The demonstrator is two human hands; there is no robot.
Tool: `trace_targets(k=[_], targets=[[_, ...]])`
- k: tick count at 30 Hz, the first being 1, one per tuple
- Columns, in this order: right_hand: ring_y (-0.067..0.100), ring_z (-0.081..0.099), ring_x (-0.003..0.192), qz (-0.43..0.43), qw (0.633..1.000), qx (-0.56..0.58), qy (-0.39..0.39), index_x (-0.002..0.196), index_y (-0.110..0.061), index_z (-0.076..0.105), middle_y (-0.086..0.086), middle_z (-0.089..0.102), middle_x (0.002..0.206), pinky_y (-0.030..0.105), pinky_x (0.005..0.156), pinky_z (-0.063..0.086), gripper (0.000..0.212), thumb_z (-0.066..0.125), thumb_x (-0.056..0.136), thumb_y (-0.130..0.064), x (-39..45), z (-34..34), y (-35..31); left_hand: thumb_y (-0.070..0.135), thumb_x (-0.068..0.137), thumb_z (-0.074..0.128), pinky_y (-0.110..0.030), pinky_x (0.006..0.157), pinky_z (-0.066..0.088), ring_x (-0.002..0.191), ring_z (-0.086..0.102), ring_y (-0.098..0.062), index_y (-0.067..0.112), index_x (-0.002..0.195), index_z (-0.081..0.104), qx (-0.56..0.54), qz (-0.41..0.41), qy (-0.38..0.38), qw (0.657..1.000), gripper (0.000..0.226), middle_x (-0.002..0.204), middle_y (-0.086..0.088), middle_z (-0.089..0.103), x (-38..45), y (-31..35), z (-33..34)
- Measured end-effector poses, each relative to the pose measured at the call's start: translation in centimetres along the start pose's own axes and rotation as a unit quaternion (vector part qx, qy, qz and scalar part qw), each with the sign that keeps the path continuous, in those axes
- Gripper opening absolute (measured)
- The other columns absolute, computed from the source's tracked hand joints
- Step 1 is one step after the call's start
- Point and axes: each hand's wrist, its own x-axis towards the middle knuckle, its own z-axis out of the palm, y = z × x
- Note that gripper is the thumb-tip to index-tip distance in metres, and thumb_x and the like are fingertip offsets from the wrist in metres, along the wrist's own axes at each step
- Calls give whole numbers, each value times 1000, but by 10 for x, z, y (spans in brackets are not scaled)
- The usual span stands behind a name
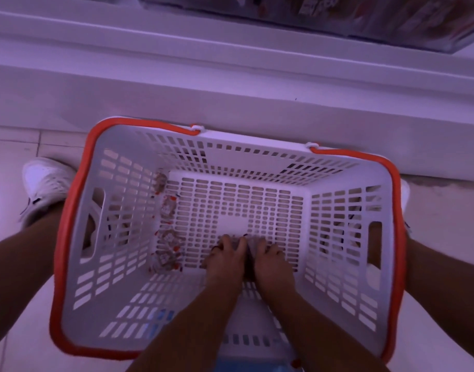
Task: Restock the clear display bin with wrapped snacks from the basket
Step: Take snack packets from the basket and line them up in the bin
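Here, seen from above by a camera on the person's head, two bare forearms enter from six o'clock and reach down into a white slotted basket [117,167] with orange handles along its rim. The basket stands on a pale tiled floor between the person's legs.

Both hands rest side by side on the basket floor, just below the centre of the view. The left hand [225,260] lies at about seven o'clock of the middle, the right hand [270,260] just beside it at five o'clock, and the two touch along their inner edges. Their fingers are curled downward over something dark and blurred between them. Whether they pinch a snack or merely press on the floor of the basket, I cannot tell.

A few wrapped snacks [167,241] with red and white markings lie in a loose row along the inside of the basket's left wall, at about nine o'clock, near the left hand but apart from it.

Outside the basket, a white shoe [46,183] shows at ten o'clock, on the floor by the left rim.

Farther off, a white shelf base [230,84] runs across the view, touching the basket's far rim. At one o'clock, along the top edge, the clear display bin [338,14] sits blurred, with packaged goods dimly visible inside.
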Motion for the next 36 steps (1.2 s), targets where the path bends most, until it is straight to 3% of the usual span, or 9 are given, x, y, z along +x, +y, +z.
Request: trace_targets(k=[5,9,13,16,20,25,31,33,36], targets=[[31,55,115,-34,997,63,-40,146,-11,24,17,48,132,41,88,52,49,37,99,-16,10,5,10,17,94,45,-43,75,53,104,57,-35,29,138,33,16,13,7,1000,48,136,-16,35,-1,-9,-4],[33,54,115,-21,992,118,-41,142,-10,29,18,48,131,41,91,49,54,47,91,-16,11,5,8,21,94,48,-45,83,51,112,53,-38,27,138,34,-10,38,11,999,47,140,-15,31,4,-36,-16],[34,63,106,36,972,228,-43,124,-11,42,14,60,118,40,83,52,47,58,81,-15,9,0,18,22,85,58,-45,85,49,105,57,-39,17,133,42,-181,17,70,981,52,126,-15,44,7,-59,-28],[32,67,102,107,944,310,-37,127,-10,43,11,68,111,37,80,54,49,60,82,-15,6,-3,35,30,85,56,-43,81,49,105,55,-35,19,130,45,-115,41,107,987,48,121,-12,47,7,-52,-25],[27,65,109,86,958,263,-72,150,-8,23,9,66,122,33,86,52,73,58,88,-23,4,-5,54,34,89,50,-45,87,47,116,47,-35,22,131,38,12,105,49,993,45,129,-13,40,5,-20,-7],[29,63,104,72,976,205,21,137,-16,45,12,62,118,34,85,51,50,52,87,-14,6,-21,57,22,90,51,-47,85,50,117,48,-34,21,135,33,52,113,7,992,48,141,-16,33,13,-12,-3],[33,42,125,9,996,56,68,149,-20,27,19,33,144,41,89,50,55,41,96,-14,51,-33,37,16,84,58,-42,85,49,105,56,-35,23,133,42,-133,88,6,987,52,126,-12,39,14,-35,-14],[35,37,125,-19,996,49,66,145,-11,30,20,31,142,41,85,51,52,42,96,-25,55,-24,18,14,84,59,-35,70,48,75,61,-27,19,120,49,-312,9,70,947,37,97,-6,53,17,-47,-21],[37,35,126,23,997,58,53,142,-10,31,20,29,143,47,85,52,70,51,91,-53,54,-11,3,4,93,50,-27,46,45,47,48,-19,15,108,50,-625,-135,51,767,19,70,-9,52,25,-56,-40]])
